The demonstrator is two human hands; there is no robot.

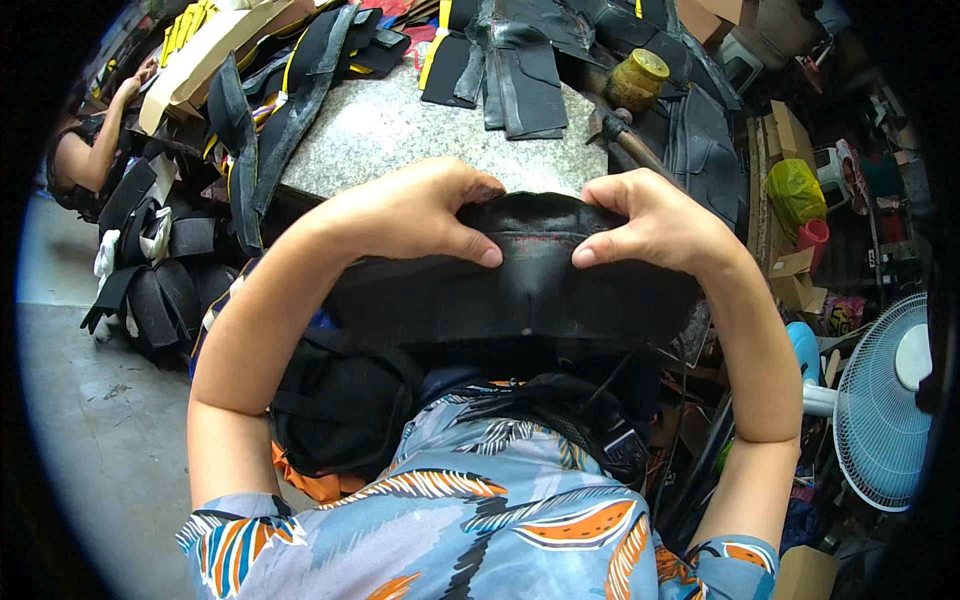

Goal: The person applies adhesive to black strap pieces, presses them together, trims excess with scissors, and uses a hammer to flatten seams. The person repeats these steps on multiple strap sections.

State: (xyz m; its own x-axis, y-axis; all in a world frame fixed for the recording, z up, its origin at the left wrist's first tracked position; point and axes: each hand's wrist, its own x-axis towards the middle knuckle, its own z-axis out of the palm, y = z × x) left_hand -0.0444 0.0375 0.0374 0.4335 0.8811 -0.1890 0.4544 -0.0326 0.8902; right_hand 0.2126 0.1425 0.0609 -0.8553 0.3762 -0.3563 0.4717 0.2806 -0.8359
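Close in front of my body, a black leather-like panel is held up between both hands. It has a curved upper edge and a raised middle with a reddish seam line. My left hand grips the top edge left of the middle, thumb on the near face. Opposite it, my right hand pinches the same edge right of the middle. The fingers of both hands partly disappear behind the panel. Beyond it lies a speckled stone slab, and a hammer rests at the slab's right side.
Black panels and yellow-edged strips cover the slab's far side. A yellow-stained jar stands by the hammer. Bundled black pieces sit on the left floor, near another person's arm. A fan stands at right.
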